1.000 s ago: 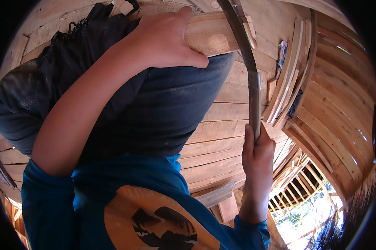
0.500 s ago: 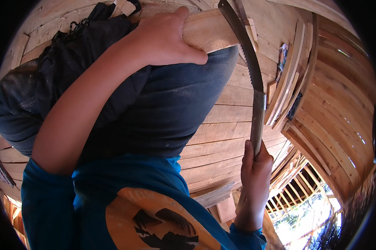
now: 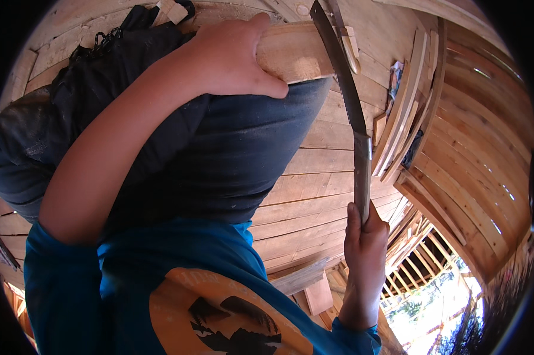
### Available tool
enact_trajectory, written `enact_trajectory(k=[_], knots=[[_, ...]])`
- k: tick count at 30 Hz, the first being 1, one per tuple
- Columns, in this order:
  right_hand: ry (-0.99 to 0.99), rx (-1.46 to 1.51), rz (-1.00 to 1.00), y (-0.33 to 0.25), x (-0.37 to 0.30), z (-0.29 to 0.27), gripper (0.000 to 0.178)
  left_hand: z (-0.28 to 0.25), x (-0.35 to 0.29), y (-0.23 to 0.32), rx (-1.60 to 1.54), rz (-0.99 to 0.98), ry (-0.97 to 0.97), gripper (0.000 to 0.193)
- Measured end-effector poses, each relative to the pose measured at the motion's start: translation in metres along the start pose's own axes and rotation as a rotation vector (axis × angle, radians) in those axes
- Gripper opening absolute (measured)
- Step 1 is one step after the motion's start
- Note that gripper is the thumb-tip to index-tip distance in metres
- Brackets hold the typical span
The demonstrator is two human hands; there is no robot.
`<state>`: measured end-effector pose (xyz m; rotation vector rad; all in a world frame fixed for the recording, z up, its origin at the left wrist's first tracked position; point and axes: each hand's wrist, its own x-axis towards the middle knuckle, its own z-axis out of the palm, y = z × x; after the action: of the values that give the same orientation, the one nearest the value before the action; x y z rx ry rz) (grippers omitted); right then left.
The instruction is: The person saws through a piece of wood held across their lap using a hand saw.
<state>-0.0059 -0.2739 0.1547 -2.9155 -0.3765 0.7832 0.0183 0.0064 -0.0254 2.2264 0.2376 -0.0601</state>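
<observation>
A pale wooden board (image 3: 296, 53) lies across the top of my dark-trousered leg. My left hand (image 3: 237, 56) presses on it from above, thumb along the near edge and fingers wrapped over the far side. In my right hand (image 3: 366, 248) is the wooden handle of a hand saw (image 3: 351, 97), its fingers closed round the grip. The saw's dark, curved, toothed blade stands at the board's right end and points away from me. Whether its teeth have cut into the wood, I cannot tell.
Wooden planks (image 3: 314, 160) make up the floor. Long timber strips (image 3: 404, 112) lean together at the right, beside a slatted wooden wall (image 3: 474, 154). A wood offcut (image 3: 319, 294) lies near my right forearm. Dark cloth (image 3: 125, 65) is bunched at the left.
The saw has shifted slightly left and its blade tilts a little more. My right hand keeps its grip. The left hand and board sit almost as before, slightly lower in view.
</observation>
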Motion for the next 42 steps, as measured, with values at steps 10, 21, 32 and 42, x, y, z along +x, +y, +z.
enact_trajectory(k=[10, 21, 32, 42], knots=[[0.034, -0.064, -0.145, -0.02, 0.038, 0.007, 0.017, -0.003, -0.007, 0.004, 0.057, -0.035, -0.072, 0.087], [0.064, 0.024, 0.005, -0.029, 0.021, 0.025, 0.017, 0.003, -0.01, 0.007, 0.056, -0.067, 0.014, 0.083], [0.17, 0.567, 0.279, 0.003, -0.028, 0.037, 0.022, -0.044, -0.011, -0.028, -0.43, -0.204, -0.196, 0.097], [0.002, 1.087, -0.029, -0.044, 0.048, 0.095, 0.04, -0.172, -0.029, -0.025, -0.534, -0.106, -0.463, 0.11]])
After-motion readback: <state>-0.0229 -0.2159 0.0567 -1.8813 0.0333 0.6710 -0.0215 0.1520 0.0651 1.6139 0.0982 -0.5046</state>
